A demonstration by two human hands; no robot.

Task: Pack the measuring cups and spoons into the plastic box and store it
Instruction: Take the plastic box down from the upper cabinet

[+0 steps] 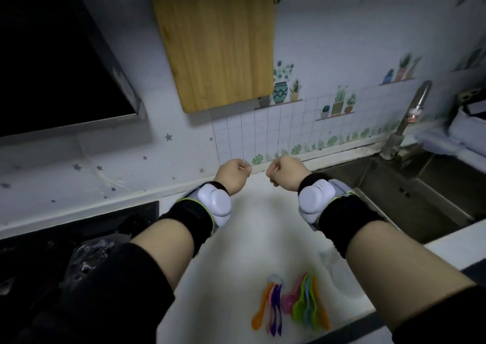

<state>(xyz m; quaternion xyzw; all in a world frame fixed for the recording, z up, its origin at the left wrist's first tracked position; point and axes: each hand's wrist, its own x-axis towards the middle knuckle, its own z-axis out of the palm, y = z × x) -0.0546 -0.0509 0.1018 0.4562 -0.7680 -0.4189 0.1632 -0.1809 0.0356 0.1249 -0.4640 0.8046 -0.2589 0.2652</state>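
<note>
Overall, the head view looked down on a dim kitchen counter, white and running from the centre to 6 o'clock.

Containers first. A steel sink sat at 3 o'clock, its basin dark, with a faucet rising at 2 o'clock. At 5 o'clock, just beside the right forearm, a faint translucent rounded shape lay on the counter. It was too washed out to tell whether it was the plastic box or what it held.

The measuring spoons, in orange, pink and purple, lay loose on the counter at 6 o'clock. Just beside them, towards 5 o'clock, lay the measuring cups, in pink, green, blue and orange.

The left hand and right hand were held out near the centre, apart, each curled into a fist. A thin pale sliver showed at each fist, too small to identify. Black wristbands with white pods covered both wrists.

At 8 o'clock, crumpled clear plastic lay on a black stove, partly hidden by the left sleeve. A wooden cutting board hung at 12 o'clock.

Small dark marks on the sink wall were too blurred to read.
</note>
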